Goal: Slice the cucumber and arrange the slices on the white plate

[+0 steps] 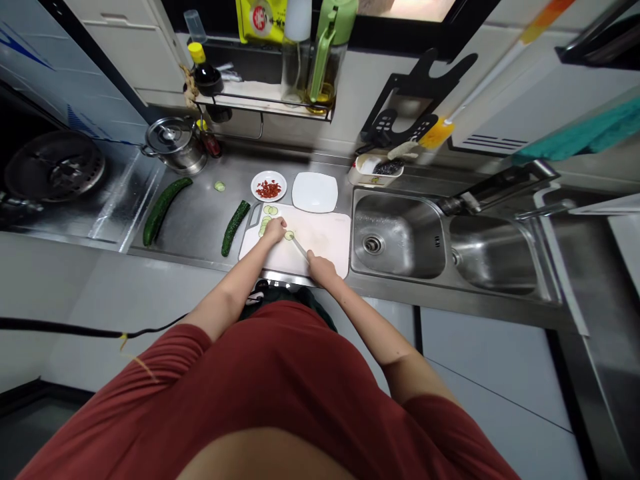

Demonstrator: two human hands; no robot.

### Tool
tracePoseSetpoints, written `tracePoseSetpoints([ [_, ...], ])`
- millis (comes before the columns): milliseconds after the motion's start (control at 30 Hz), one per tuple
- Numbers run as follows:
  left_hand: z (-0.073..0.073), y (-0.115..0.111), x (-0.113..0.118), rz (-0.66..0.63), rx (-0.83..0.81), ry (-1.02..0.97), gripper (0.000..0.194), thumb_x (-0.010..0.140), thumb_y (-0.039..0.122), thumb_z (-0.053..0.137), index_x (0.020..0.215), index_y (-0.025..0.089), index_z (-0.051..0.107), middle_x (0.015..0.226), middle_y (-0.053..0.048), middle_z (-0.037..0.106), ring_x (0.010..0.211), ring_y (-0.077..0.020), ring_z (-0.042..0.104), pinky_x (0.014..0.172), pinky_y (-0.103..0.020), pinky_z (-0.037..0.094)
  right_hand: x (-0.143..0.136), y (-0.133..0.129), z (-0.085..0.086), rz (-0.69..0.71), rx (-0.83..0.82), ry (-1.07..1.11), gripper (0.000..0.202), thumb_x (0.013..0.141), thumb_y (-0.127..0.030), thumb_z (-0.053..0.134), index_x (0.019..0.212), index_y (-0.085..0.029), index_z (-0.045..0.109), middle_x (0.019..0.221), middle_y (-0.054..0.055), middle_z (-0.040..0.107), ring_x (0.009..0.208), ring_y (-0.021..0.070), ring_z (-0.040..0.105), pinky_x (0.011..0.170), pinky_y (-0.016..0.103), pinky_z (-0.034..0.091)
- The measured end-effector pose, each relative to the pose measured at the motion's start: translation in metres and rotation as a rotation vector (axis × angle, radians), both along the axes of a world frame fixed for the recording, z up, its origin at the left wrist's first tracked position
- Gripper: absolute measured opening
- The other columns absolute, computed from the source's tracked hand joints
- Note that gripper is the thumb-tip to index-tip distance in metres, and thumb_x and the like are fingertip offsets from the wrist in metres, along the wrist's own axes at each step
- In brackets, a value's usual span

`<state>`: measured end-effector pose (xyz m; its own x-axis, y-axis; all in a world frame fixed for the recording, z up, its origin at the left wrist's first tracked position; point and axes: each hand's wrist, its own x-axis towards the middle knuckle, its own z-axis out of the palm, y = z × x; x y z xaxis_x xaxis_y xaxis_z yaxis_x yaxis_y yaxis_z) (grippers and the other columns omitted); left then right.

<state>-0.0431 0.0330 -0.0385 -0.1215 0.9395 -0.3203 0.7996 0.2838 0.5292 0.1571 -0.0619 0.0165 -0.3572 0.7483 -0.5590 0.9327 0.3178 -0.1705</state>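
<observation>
My right hand (323, 269) is wrapped round the handle of a knife (300, 248), whose blade points up and left across the white cutting board (325, 230). By the blade's tip lies a round cucumber slice (289, 235). My left hand (275, 231) rests over the left half of the board with its fingers curled together; whatever they may hold is hidden. Several pale green cucumber slices (265, 222) lie on the board just left of that hand. Beside the board's left edge is a dark green cucumber piece (235, 228).
Behind the board stand a small plate of chopped red chili (269, 190) and a white square plate (315, 192). A whole cucumber (163, 210) and a cucumber end (219, 187) lie leftward, near a steel pot (175, 147). To the right is a double sink (400, 233).
</observation>
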Motion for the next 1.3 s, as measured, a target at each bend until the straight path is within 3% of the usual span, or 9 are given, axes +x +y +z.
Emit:
tracePoseSetpoints([
  [400, 0.0, 0.0, -0.001, -0.011, -0.004, 0.002, 0.018, 0.074, 0.009, 0.062, 0.089, 0.018, 0.065, 0.091, -0.005, 0.066, 0.089, -0.0176, 0.058, 0.083, -0.026, 0.043, 0.003, -0.005, 0.003, -0.004, -0.013, -0.037, 0.041, 0.09, -0.011, 0.04, 0.13, -0.016, 0.035, 0.102, 0.016, 0.067, 0.095, 0.026, 0.066, 0.076, 0.033, 0.048],
  [900, 0.002, -0.001, 0.0, -0.011, -0.006, 0.013, 0.017, 0.074, 0.011, 0.062, 0.089, 0.019, 0.064, 0.09, -0.003, 0.067, 0.088, -0.0167, 0.059, 0.08, -0.024, 0.043, -0.014, 0.008, 0.0, 0.001, 0.045, -0.015, 0.04, 0.09, -0.006, 0.034, 0.129, -0.015, 0.038, 0.106, 0.016, 0.067, 0.097, 0.0242, 0.066, 0.078, 0.032, 0.048],
  [1300, 0.003, 0.0, 0.0, 0.005, -0.019, 0.007, 0.021, 0.072, 0.009, 0.063, 0.09, 0.019, 0.066, 0.091, -0.003, 0.067, 0.089, -0.0171, 0.059, 0.083, -0.026, 0.044, 0.002, -0.006, 0.001, -0.015, 0.004, -0.021, 0.039, 0.09, -0.012, 0.039, 0.129, -0.015, 0.037, 0.102, 0.016, 0.067, 0.096, 0.0258, 0.066, 0.076, 0.033, 0.048],
])
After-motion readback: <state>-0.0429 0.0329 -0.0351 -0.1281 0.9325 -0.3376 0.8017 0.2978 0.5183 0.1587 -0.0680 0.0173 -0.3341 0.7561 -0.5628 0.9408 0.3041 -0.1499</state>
